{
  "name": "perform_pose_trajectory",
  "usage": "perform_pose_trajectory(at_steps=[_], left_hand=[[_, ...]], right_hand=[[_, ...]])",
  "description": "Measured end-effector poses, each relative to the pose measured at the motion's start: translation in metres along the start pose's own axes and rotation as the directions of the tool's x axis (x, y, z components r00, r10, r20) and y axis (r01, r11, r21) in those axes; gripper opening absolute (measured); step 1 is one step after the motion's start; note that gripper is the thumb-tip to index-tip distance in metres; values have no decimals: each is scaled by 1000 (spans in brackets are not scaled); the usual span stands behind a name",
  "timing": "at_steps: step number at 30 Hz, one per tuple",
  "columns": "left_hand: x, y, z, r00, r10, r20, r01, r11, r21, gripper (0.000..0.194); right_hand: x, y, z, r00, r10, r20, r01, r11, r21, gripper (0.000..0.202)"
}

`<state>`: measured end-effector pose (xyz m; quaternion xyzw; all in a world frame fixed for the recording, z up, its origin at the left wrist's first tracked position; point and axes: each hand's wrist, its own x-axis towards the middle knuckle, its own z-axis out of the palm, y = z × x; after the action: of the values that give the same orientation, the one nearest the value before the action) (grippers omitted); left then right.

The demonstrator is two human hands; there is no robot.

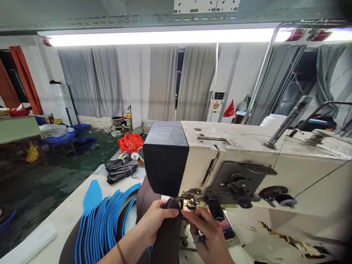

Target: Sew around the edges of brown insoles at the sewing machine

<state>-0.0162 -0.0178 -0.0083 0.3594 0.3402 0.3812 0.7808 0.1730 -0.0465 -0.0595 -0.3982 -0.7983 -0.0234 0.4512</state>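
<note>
- Left hand clenched on brown piece, held under the sewing machine foot.
- Right hand pinches the piece's edge beside the needle.
- Blue strips stacked on tabletop.

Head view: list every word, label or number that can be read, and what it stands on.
None can be read.
Sewing machine: the mark on its front is blurred out.
White floor unit: a sticker, too small to read.
Worktable: dark marks on a pale strip, not legible.
</note>
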Motion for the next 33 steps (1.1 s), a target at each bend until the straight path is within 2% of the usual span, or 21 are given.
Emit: perform_pose_trajectory(at_steps=[6, 11, 14, 18, 26, 29, 33], left_hand=[[2, -4, 4, 998, 40, -40, -42, 998, -51, 15], [-2, -5, 10, 988, 76, -131, -80, 996, -28, 26], [-6, -6, 11, 982, 135, -129, -135, 991, 14, 30], [-10, -12, 9, 982, 168, -81, -169, 986, -1, 41], [-7, -19, 14, 963, 212, -164, -209, 977, 36, 48], [-12, -36, 12, 941, 257, -220, -236, 965, 115, 53], [-32, -78, 1, 915, 252, -316, -189, 958, 214, 64]], right_hand=[[-3, 4, 0, 999, 19, 30, -18, 1000, -17, 58], [1, -1, -5, 992, 57, 109, -43, 991, -126, 55], [4, -5, -9, 978, 118, 173, -90, 983, -160, 57], [6, -7, -13, 960, 170, 222, -149, 983, -111, 62], [7, -6, -12, 954, 245, 174, -256, 966, 46, 47], [4, 0, -10, 956, 254, 147, -269, 959, 94, 43], [1, 4, -7, 958, 260, 121, -276, 950, 144, 41]])
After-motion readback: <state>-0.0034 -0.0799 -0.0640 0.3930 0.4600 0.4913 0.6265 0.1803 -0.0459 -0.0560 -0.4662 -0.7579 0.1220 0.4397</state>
